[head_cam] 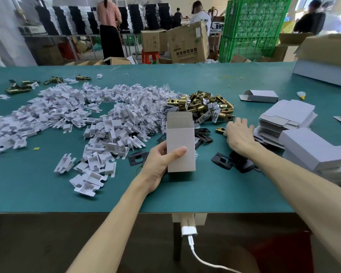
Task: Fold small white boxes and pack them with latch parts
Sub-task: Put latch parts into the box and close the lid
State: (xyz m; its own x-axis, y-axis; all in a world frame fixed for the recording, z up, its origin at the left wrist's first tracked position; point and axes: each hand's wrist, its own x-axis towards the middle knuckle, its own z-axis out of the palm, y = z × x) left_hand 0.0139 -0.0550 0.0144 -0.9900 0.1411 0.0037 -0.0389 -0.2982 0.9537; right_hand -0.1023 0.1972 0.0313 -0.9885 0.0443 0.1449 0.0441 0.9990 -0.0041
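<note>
Left hand (158, 164) grips the small white cardboard box (180, 148) upright at mid-table, thumb across the near face, top flap open on the far side. Right hand (239, 134) sits palm-down to its right, at the near edge of the heap of brass latch bolts (205, 105); can't tell if its fingers hold anything. Suggest: pick one latch, keep box mouth up, feed it in lengthwise clear of the flap.

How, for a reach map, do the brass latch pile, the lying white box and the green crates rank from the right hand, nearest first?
From the right hand:
1. brass latch pile, just ahead-left.
2. lying white box, farther ahead-right.
3. green crates, beyond the table.
</note>
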